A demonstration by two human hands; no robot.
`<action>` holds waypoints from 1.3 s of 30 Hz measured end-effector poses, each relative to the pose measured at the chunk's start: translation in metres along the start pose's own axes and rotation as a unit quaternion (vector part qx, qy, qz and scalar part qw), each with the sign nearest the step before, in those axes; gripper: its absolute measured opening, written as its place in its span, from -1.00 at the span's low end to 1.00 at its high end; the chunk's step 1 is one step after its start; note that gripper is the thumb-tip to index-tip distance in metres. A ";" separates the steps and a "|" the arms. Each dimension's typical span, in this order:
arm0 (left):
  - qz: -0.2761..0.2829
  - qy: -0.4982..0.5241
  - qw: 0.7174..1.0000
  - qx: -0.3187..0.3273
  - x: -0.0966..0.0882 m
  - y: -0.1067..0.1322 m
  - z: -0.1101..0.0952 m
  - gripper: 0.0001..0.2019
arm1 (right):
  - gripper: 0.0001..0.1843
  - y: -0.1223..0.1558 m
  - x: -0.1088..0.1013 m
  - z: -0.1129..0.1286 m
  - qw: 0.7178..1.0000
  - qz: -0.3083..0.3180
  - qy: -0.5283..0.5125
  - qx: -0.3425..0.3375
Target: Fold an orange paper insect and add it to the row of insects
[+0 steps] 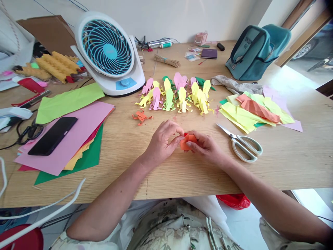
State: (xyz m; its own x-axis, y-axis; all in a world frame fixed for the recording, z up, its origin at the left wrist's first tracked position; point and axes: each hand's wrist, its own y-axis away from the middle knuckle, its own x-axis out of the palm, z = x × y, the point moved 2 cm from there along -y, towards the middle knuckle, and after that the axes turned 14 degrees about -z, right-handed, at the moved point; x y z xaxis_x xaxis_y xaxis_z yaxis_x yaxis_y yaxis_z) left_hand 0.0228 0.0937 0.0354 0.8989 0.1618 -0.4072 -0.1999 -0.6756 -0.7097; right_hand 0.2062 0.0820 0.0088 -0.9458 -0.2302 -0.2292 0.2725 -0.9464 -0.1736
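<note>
A wooden table spans the frame from left to right, its near edge running across the lower part. The white fan with blue blades and grille stands at the upper left, tilted back, and a teal bag stands at the upper right. A stack of coloured sheets, pink over green, lies at the left, a light green sheet overlapping its top edge. At the right, a loose pile of creased paper in yellow, orange and lilac spreads over the table. The person's left hand and right hand meet near the centre, both sets of fingers pinching the same piece, the left at its upper left corner and the right along its right side. White-handled scissors lie just right of the right hand, blades pointing to the upper left. A black phone rests on the pink sheet. Yellow, pink and green paper figures crowd together above the hands, and an orange figure lies apart, to their lower left. The folded orange paper sits between the fingers at the centre
</note>
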 end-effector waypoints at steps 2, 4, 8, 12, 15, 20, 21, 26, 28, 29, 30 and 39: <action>0.003 0.003 1.000 0.001 0.000 0.000 0.001 -0.96 | -0.63 0.000 -0.001 0.000 1.000 -0.001 -0.001 -0.002; 0.004 0.006 1.000 -0.004 0.000 0.001 0.002 -0.94 | -0.65 0.000 -0.001 0.000 1.000 0.000 0.004 -0.005; 0.007 0.022 0.999 -0.022 0.001 0.001 0.004 -0.94 | -0.70 0.000 -0.002 0.000 1.000 0.017 0.008 -0.002; 0.015 0.063 0.996 -0.056 0.002 -0.001 0.005 -0.94 | -0.69 -0.003 -0.004 -0.001 0.999 0.028 -0.038 0.013; 0.013 0.081 0.994 -0.073 0.001 -0.003 0.005 -0.96 | -0.69 -0.003 -0.005 -0.002 0.997 0.029 -0.067 0.030; 0.011 0.093 0.993 -0.068 0.001 -0.002 0.005 -0.96 | -0.67 -0.003 -0.004 -0.001 0.996 0.029 -0.073 0.044; 0.012 0.095 0.993 -0.070 0.001 -0.002 0.006 -0.96 | -0.66 -0.003 -0.004 -0.001 0.996 0.030 -0.069 0.047; 0.010 0.084 0.994 -0.063 0.000 -0.003 0.006 -0.98 | -0.62 -0.004 -0.004 -0.001 0.994 0.031 -0.078 0.067; 0.011 0.078 0.995 -0.053 0.000 -0.004 0.006 -0.98 | -0.61 -0.005 -0.005 -0.002 0.992 0.027 -0.094 0.079; 0.012 0.075 0.996 -0.047 -0.001 -0.004 0.006 -0.99 | -0.62 -0.005 -0.006 -0.002 0.991 0.028 -0.101 0.083; 0.014 0.070 0.997 -0.043 -0.001 -0.004 0.006 -0.99 | -0.63 -0.005 -0.006 -0.003 0.990 0.030 -0.105 0.085; 0.044 0.065 0.997 -0.026 -0.002 -0.004 0.003 -0.92 | -0.64 -0.004 -0.008 0.001 0.987 0.060 -0.122 0.081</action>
State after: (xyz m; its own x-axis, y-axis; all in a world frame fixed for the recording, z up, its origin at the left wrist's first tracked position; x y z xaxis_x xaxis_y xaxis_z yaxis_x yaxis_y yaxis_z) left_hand 0.0206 0.0986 0.0374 0.9222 0.0086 -0.3866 -0.2626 -0.7201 -0.6423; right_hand 0.2123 0.0869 0.0124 -0.9280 -0.3725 0.0026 0.3725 -0.9280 0.0001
